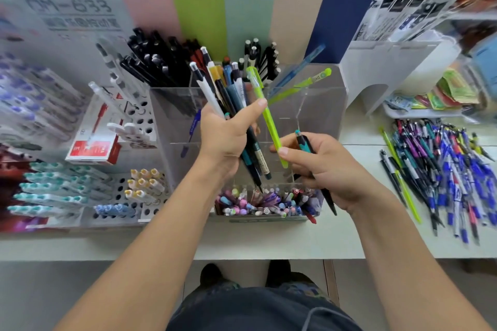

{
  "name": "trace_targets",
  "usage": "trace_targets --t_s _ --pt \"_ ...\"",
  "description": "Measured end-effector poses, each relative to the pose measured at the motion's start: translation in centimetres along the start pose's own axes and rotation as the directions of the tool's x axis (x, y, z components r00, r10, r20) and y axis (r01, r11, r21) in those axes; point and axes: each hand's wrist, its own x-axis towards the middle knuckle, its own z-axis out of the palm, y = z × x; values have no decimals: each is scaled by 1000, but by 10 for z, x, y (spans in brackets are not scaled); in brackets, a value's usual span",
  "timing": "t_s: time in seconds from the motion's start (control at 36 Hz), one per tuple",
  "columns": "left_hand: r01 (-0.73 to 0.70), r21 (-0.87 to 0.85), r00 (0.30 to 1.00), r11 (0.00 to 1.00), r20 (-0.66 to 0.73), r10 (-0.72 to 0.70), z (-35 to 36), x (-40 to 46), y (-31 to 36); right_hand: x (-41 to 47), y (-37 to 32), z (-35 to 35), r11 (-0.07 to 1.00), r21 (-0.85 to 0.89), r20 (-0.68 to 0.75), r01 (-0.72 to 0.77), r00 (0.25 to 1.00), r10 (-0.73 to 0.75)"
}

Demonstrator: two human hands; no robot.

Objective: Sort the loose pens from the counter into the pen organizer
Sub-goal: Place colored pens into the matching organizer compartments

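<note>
Left hand [224, 134] grips a pen bundle [231, 94]; right hand [314, 161] pinches a green pen [265, 113] — near-upright, leaning left.

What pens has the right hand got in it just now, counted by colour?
Held in the right hand:
lime-green pen: 1
black pen with teal top: 1
Total: 2
The bundle of pens in the left hand is packed too tightly to count.
</note>
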Motion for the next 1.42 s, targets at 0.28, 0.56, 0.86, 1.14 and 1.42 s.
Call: trace_targets --t_s 0.28,0.56,0.86,1.14,1.42 --pt "40 112 967 993 247 -67 -9 -1 6 8 -24 -6 975 -132 -100 178 976 -192" --pt "38 219 880 975 455 -136 -5 -8 12 11 -59 -5 944 -19 -299 330 899 -320" --pt "52 286 934 957 326 -148 -24 -3 13 38 -90 -54 658 -495 -582 568 346 -736" --pt "107 226 938 968 299 -173 -45 -13 18 50 -71 -42 720 -586 -600 372 398 -694" --pt "167 125 943 978 268 -196 -90 -23 32 9 -70 -18 662 -319 -741 678 257 -620"
